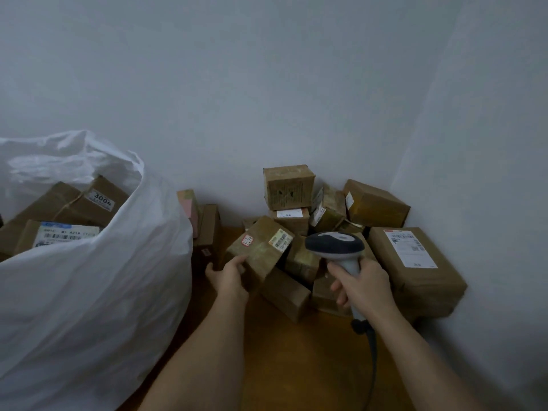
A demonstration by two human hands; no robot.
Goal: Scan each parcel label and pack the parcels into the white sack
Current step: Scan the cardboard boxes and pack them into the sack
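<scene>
The parcel (261, 250) in hand sits tilted at the front of the heap of brown parcels on the wooden table (284, 360), its barcode label (280, 239) turned up. The left hand (229, 275) grips its lower left corner, fingers curled around the edge. The right hand (363, 284) wraps its fingers around the scanner (336, 247) handle, its head level with the label and just right of it. This looks like the scanning step; next the head must aim squarely at the barcode, then the parcel goes left into the white sack (89, 292), which already holds several.
</scene>
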